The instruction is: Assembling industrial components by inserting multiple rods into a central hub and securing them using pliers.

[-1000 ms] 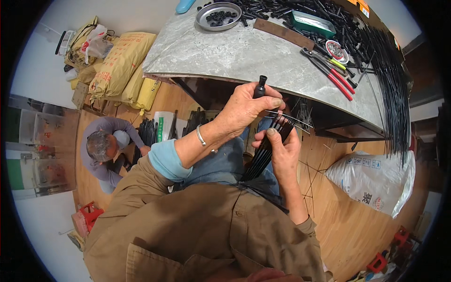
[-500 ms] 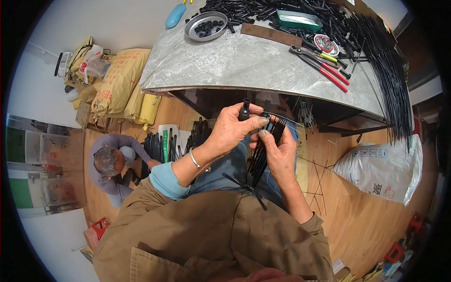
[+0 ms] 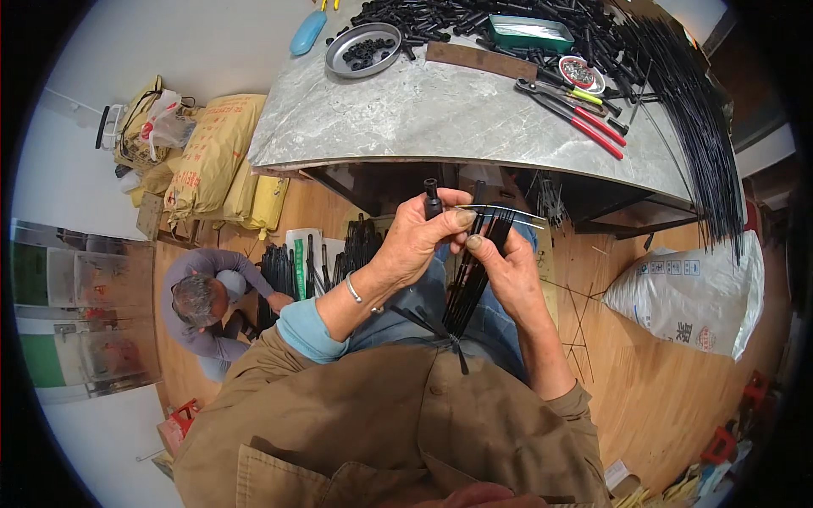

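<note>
Over my lap, my left hand [image 3: 413, 245] is closed, with thumb and fingertips pinching thin pale wires [image 3: 515, 217]. A black tubular piece with a hollow end [image 3: 433, 197] rises between its fingers. My right hand [image 3: 514, 279] is closed around the upper part of a bundle of slim black rods [image 3: 465, 296], its thumb pressing on them. The wires cross the rods' upper ends and stick out to the right. Below, the rods gather near my jacket, where a few dark ends splay outward. A second black upright piece [image 3: 479, 191] stands behind the fingertips.
Ahead is a grey marbled table [image 3: 356, 127] with a metal dish [image 3: 337, 61], red-handled pliers [image 3: 593, 131], a green tray [image 3: 500, 41] and heaped black parts. Long black rods [image 3: 711, 169] hang off its right edge. A person [image 3: 199, 296] crouches left; a white sack [image 3: 677, 296] lies right.
Two pale wire ends now show past the rods on the right, where one curved wire showed before. The rods have shifted slightly in my hands, and the whole view has moved a little.
</note>
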Demonstrator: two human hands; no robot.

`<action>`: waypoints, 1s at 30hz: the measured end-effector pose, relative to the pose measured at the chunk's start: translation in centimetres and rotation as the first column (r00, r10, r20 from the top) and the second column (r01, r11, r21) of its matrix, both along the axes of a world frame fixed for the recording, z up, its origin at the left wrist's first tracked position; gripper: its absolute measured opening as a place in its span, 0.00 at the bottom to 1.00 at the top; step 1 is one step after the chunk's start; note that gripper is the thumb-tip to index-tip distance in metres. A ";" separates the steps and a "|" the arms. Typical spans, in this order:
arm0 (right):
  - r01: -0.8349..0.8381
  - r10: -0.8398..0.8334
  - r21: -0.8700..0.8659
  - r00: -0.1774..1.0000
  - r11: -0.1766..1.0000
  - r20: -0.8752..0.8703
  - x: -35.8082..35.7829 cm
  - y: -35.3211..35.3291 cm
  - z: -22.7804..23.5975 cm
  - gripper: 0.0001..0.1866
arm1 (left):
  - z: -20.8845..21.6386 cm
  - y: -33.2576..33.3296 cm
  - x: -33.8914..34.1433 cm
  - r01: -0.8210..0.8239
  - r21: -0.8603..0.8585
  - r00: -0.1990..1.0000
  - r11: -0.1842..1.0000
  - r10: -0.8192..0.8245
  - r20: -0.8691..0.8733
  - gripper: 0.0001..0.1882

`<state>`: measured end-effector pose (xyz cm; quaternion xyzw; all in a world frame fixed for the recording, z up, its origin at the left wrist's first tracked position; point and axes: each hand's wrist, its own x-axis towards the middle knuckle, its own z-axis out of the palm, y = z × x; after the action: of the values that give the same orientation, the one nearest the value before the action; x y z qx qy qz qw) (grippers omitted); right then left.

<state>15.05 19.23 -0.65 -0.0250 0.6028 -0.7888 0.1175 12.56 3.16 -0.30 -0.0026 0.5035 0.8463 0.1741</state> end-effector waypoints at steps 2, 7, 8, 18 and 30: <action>-0.003 0.003 0.007 1.000 1.000 -0.001 0.1 0.0 0.0 0.08 | 0.1 0.1 0.1 0.002 -0.004 1.000 1.000 -0.002 0.015 0.14; 0.007 -0.007 0.001 1.000 1.000 -0.012 0.3 -0.3 0.4 0.09 | 0.8 0.5 0.1 -0.024 -0.105 0.998 0.994 0.018 -0.055 0.15; 0.005 -0.005 0.001 1.000 1.000 -0.011 0.3 -0.3 0.5 0.09 | 0.6 0.5 0.1 -0.029 -0.096 0.999 0.995 0.025 -0.035 0.16; -0.123 0.135 -0.109 0.986 0.986 0.103 -0.3 0.5 -0.6 0.11 | 0.4 0.0 0.1 0.036 0.025 0.999 0.999 -0.037 0.009 0.14; 0.025 0.033 0.367 0.988 0.930 -0.151 0.3 -0.9 1.1 0.14 | 0.3 0.6 0.4 -0.087 -0.027 0.996 0.996 0.087 -0.023 0.12</action>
<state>15.40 18.34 0.44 -0.0647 0.7469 -0.6576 0.0747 12.98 3.77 0.02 -0.0176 0.5163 0.8460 0.1316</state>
